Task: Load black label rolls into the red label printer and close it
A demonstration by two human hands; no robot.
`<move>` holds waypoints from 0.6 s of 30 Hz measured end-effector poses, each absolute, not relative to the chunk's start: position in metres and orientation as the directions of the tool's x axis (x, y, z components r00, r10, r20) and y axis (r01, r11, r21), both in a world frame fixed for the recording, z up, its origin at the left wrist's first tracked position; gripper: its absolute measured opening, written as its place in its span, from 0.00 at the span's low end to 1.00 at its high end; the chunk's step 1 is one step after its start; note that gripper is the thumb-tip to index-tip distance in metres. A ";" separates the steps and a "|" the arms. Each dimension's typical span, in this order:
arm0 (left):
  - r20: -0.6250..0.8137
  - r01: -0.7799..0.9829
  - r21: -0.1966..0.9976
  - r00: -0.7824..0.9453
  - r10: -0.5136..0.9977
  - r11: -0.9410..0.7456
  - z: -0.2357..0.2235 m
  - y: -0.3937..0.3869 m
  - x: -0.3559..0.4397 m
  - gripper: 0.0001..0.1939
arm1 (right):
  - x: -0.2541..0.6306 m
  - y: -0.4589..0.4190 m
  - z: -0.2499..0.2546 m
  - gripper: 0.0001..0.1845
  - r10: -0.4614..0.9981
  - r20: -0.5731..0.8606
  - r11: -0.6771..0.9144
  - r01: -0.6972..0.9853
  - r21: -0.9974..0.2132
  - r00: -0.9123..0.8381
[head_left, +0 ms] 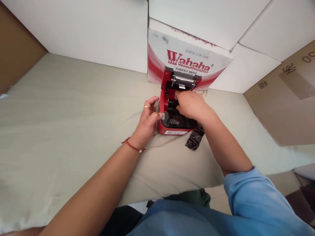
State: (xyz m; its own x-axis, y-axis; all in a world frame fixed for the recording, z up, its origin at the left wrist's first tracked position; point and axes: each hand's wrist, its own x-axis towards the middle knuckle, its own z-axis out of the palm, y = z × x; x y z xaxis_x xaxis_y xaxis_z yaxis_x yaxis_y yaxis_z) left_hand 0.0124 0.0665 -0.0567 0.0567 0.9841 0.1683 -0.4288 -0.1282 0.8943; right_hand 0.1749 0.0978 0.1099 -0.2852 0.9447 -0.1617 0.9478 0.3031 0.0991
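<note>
A red and black label printer [174, 126] sits on the cloth-covered table with its lid [183, 77] raised at the back. My left hand [149, 121] grips the printer's left side, thumb pressed on the front left corner and fingers curled along the outside. Inside the open body is my right hand [192, 104], its fingers bent beside a red part [171, 94]; the fingertips are partly hidden, so what they hold cannot be made out. Shiny black film covers part of the printer's front top. A crumpled strip of black film [195, 139] hangs from the right side onto the cloth.
Right behind the printer stands a white and red Wahaha water carton [188, 55]. White boxes or panels [98, 29] line the back. Brown cardboard stands at far left [17, 49] and right [290, 98]. The pale green cloth [73, 131] ends at the table's front edge by my body.
</note>
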 end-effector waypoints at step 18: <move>0.153 -0.426 0.898 0.060 0.986 -0.113 -0.054 0.065 0.012 0.31 | 0.252 0.033 0.147 0.16 0.943 0.066 0.279 0.667 -0.691 -0.327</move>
State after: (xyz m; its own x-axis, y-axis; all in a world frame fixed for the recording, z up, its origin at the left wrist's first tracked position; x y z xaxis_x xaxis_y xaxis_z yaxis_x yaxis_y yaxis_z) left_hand 0.0118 0.0649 -0.0540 0.0601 0.9864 0.1528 -0.4258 -0.1131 0.8977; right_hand 0.2518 0.0334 0.1475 -0.3267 0.9428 0.0662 0.6666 0.2795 -0.6910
